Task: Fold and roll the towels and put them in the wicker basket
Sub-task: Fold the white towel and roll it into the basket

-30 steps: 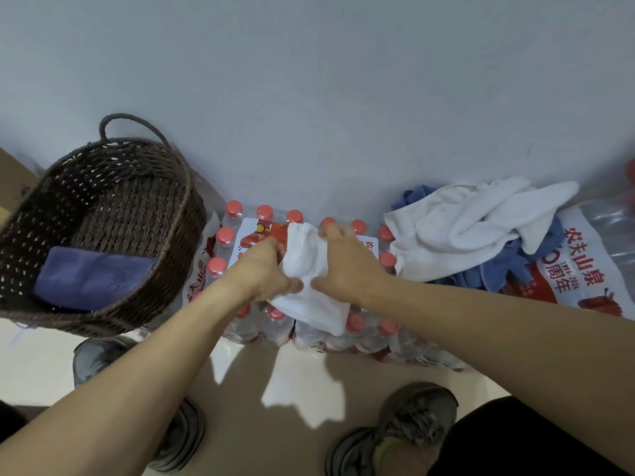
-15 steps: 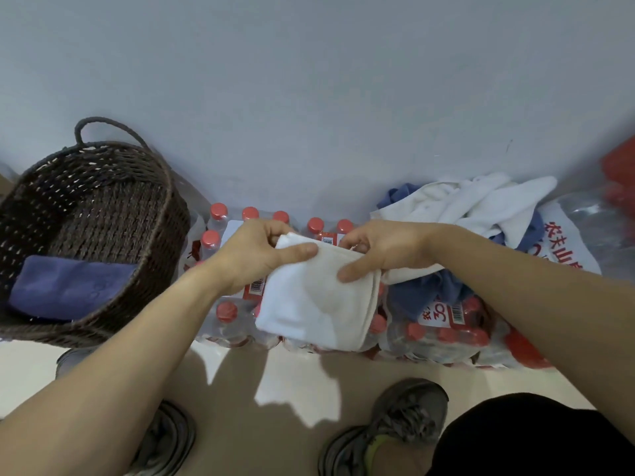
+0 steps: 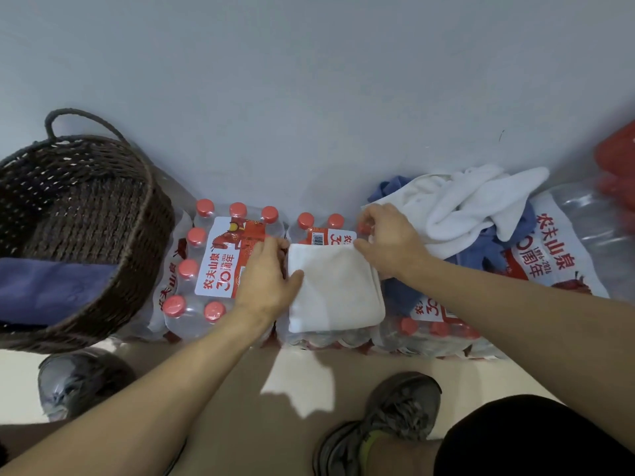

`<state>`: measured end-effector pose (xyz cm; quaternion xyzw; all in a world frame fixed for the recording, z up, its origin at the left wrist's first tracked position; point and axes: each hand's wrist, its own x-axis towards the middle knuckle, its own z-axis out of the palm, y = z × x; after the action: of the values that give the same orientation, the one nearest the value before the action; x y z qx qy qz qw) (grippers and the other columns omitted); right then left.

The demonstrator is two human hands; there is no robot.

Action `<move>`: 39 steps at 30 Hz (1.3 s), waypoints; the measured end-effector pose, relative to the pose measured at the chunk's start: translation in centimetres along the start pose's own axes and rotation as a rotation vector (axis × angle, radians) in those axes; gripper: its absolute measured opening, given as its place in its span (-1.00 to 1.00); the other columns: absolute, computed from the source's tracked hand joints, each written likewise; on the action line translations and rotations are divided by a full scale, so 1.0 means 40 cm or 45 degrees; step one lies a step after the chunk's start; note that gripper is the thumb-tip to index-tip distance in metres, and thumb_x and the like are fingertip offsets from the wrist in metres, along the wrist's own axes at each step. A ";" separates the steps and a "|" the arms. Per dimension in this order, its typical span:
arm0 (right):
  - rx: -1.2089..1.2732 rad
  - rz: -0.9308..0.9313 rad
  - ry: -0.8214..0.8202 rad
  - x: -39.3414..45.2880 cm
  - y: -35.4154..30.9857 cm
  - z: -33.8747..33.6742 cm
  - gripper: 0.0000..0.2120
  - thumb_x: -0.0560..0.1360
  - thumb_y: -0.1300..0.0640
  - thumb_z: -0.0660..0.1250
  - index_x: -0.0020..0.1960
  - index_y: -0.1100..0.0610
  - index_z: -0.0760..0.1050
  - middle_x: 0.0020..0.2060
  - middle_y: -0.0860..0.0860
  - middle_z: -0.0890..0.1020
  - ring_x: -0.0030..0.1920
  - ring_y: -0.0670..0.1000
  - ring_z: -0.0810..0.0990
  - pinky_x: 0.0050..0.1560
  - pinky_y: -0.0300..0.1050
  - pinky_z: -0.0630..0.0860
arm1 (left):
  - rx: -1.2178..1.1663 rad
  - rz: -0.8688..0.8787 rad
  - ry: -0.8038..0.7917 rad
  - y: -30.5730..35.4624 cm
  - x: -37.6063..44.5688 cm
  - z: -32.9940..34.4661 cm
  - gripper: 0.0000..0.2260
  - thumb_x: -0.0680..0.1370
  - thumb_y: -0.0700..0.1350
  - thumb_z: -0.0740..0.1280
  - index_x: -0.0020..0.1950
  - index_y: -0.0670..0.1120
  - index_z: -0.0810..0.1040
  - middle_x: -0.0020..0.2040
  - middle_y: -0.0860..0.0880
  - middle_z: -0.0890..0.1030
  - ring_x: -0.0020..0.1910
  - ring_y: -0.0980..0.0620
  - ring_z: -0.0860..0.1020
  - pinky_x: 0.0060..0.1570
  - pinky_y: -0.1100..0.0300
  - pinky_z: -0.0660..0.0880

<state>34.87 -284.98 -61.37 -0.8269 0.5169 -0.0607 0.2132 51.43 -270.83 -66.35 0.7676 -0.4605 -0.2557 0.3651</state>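
Now we have the white towel (image 3: 335, 286) lying flat on the bottle pack (image 3: 220, 255), no longer lifted. Our left hand (image 3: 266, 276) pinches its left edge; right hand (image 3: 391, 240) holds the far corner. On uneven caps the fold may slide open before rolling toward the wicker basket (image 3: 137, 214).

Wicker basket (image 3: 137, 242) mouth open above; blue towel (image 3: 51, 286) fills near side, far side free. Red bottle caps (image 3: 205, 207) stud pack tops along wall edge (bumpy footing). Towel heap (image 3: 464, 207) blocks right packs. Folded white towel (image 3: 335, 286) covers middle pack.
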 end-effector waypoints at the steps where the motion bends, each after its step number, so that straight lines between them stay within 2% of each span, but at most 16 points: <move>1: 0.016 -0.074 -0.012 -0.001 -0.012 -0.009 -0.85 0.43 0.15 0.42 -0.04 0.02 0.50 -0.11 -0.08 0.52 -0.14 -0.09 0.49 -0.05 -0.22 0.43 | 0.063 0.149 0.030 0.003 -0.006 0.001 -0.70 0.41 -0.18 0.47 0.08 -0.10 0.48 -0.02 -0.01 0.50 -0.02 -0.01 0.46 0.01 0.12 0.43; 2: 0.070 -0.110 -0.108 -0.003 -0.023 -0.018 -0.85 0.41 0.17 0.43 -0.08 -0.01 0.53 -0.17 -0.12 0.54 -0.20 -0.14 0.50 -0.09 -0.23 0.45 | 0.088 0.292 0.035 0.006 -0.013 0.003 -0.74 0.41 -0.19 0.48 0.05 -0.12 0.52 -0.02 -0.02 0.49 0.00 -0.01 0.44 0.03 0.13 0.41; 4: 0.077 -0.159 -0.489 -0.017 -0.032 -0.032 -0.83 0.39 0.14 0.50 -0.06 -0.03 0.60 -0.21 -0.17 0.59 -0.21 -0.19 0.55 -0.14 -0.31 0.45 | 0.074 0.478 -0.032 0.012 -0.033 0.012 -0.85 0.40 -0.17 0.47 -0.07 -0.10 0.58 -0.11 0.01 0.52 -0.05 0.01 0.44 0.00 0.10 0.43; 6: -0.061 -0.195 -0.797 -0.041 -0.019 -0.032 -0.70 0.36 0.08 0.54 0.07 -0.02 0.62 -0.08 -0.16 0.61 -0.09 -0.17 0.57 -0.09 -0.34 0.46 | 0.099 0.568 -0.153 0.007 -0.061 0.026 -0.87 0.40 -0.09 0.46 -0.12 -0.08 0.59 -0.18 0.04 0.53 -0.11 0.02 0.45 -0.08 0.06 0.47; 7: -0.109 -0.192 -0.849 -0.053 -0.010 -0.028 -0.64 0.35 0.08 0.56 0.13 -0.01 0.62 -0.01 -0.13 0.59 -0.02 -0.12 0.56 -0.03 -0.31 0.47 | 0.133 0.618 -0.197 -0.001 -0.075 0.036 -0.83 0.39 -0.06 0.48 -0.11 -0.10 0.59 -0.18 0.02 0.53 -0.13 -0.01 0.46 -0.09 0.03 0.48; 11: -0.091 -0.158 -0.781 -0.081 0.011 -0.020 -0.44 0.26 0.01 0.63 0.21 -0.01 0.55 0.15 -0.08 0.46 0.10 -0.06 0.48 0.08 -0.21 0.47 | 0.238 0.678 -0.273 -0.031 -0.103 0.037 -0.56 0.38 0.18 0.47 0.05 -0.13 0.58 -0.03 -0.01 0.55 -0.04 -0.03 0.49 -0.02 0.08 0.46; 13: -0.117 -0.154 -0.769 -0.089 0.018 -0.016 -0.31 0.17 -0.08 0.66 0.24 -0.05 0.49 0.21 -0.08 0.37 0.15 -0.05 0.43 0.09 -0.20 0.46 | 0.329 0.708 -0.305 -0.038 -0.104 0.027 -0.51 0.36 0.15 0.49 0.13 -0.14 0.56 0.08 -0.03 0.55 0.06 -0.05 0.50 0.04 0.05 0.49; 17: -0.217 -0.246 -0.716 -0.118 0.035 0.006 -0.13 0.06 -0.17 0.67 0.27 -0.10 0.36 0.20 -0.09 0.29 0.17 -0.05 0.30 0.12 -0.18 0.39 | 0.388 0.749 -0.288 -0.037 -0.100 0.018 -0.63 0.34 -0.10 0.52 0.09 -0.18 0.58 0.10 -0.07 0.57 0.13 -0.13 0.53 0.11 -0.03 0.50; 20: -0.253 -0.357 -0.671 -0.136 0.058 0.012 -0.09 0.05 -0.15 0.66 0.31 -0.08 0.33 0.20 -0.12 0.30 0.17 -0.06 0.22 0.16 -0.13 0.37 | 0.302 0.736 -0.219 -0.036 -0.087 0.008 -0.75 0.44 -0.07 0.41 0.05 -0.17 0.57 0.03 -0.07 0.57 0.09 -0.08 0.50 0.12 0.07 0.43; 23: -0.186 -0.375 -0.597 -0.141 0.077 0.015 -0.23 0.18 -0.08 0.62 0.31 -0.03 0.39 0.16 -0.11 0.39 0.14 -0.08 0.29 0.13 -0.11 0.38 | 0.339 0.660 -0.167 -0.041 -0.069 -0.004 -0.75 0.51 0.06 0.30 0.06 -0.08 0.57 -0.02 -0.01 0.60 0.03 -0.03 0.50 0.09 0.11 0.38; 26: 0.023 -0.244 -0.476 -0.135 0.081 0.023 -0.48 0.33 -0.08 0.55 0.22 -0.01 0.50 0.04 -0.13 0.48 0.09 0.00 0.50 -0.01 -0.18 0.40 | 0.296 0.498 -0.139 -0.041 -0.050 -0.011 -0.74 0.54 0.16 0.26 0.03 0.00 0.52 -0.16 0.03 0.60 -0.16 -0.01 0.54 -0.12 0.10 0.42; 29: 0.288 -0.025 -0.552 -0.125 0.088 0.020 -0.50 0.38 -0.09 0.53 0.27 -0.02 0.52 0.07 -0.13 0.59 0.07 -0.05 0.57 -0.03 -0.25 0.49 | 0.165 0.307 -0.096 -0.038 -0.033 -0.013 -0.70 0.56 0.24 0.23 0.01 0.02 0.47 -0.23 0.06 0.60 -0.27 0.04 0.55 -0.32 0.14 0.42; 31: 0.512 0.070 -0.610 -0.122 0.094 0.021 -0.52 0.43 -0.05 0.51 0.30 0.02 0.51 0.13 -0.09 0.63 0.12 -0.05 0.60 0.12 -0.16 0.56 | 0.145 0.186 -0.076 -0.035 -0.028 -0.008 -0.71 0.56 0.23 0.24 0.02 0.02 0.46 -0.21 0.06 0.60 -0.23 0.02 0.57 -0.30 0.10 0.46; 33: 0.686 0.172 -0.630 -0.126 0.096 0.025 -0.55 0.46 -0.01 0.49 0.30 0.06 0.51 0.15 -0.06 0.64 0.15 -0.04 0.61 0.17 -0.13 0.57 | 0.103 0.104 -0.027 -0.029 -0.026 0.000 -0.73 0.57 0.21 0.26 0.02 0.01 0.45 -0.19 0.07 0.59 -0.21 0.02 0.56 -0.29 0.12 0.44; 37: 0.707 0.281 -0.662 -0.122 0.089 0.028 -0.72 0.46 -0.14 0.44 0.08 -0.03 0.56 0.04 -0.11 0.66 0.00 -0.10 0.65 -0.06 -0.24 0.61 | 0.044 0.066 -0.046 -0.017 -0.024 0.014 -0.73 0.57 0.19 0.25 0.03 -0.01 0.43 -0.18 0.11 0.55 -0.24 0.21 0.51 -0.36 0.31 0.34; 39: 0.667 0.364 -0.633 -0.122 0.081 0.027 -0.61 0.51 -0.25 0.32 0.04 0.07 0.57 -0.03 -0.02 0.66 -0.13 -0.03 0.64 -0.09 -0.12 0.64 | 0.093 0.064 -0.071 -0.017 -0.023 0.021 -0.71 0.57 0.20 0.24 0.00 -0.02 0.44 -0.23 0.13 0.53 -0.27 0.25 0.49 -0.41 0.35 0.29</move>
<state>30.31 -281.59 -63.12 -0.6536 0.5264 0.0419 0.5422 50.77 -270.07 -67.35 0.7612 -0.4987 -0.2508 0.3300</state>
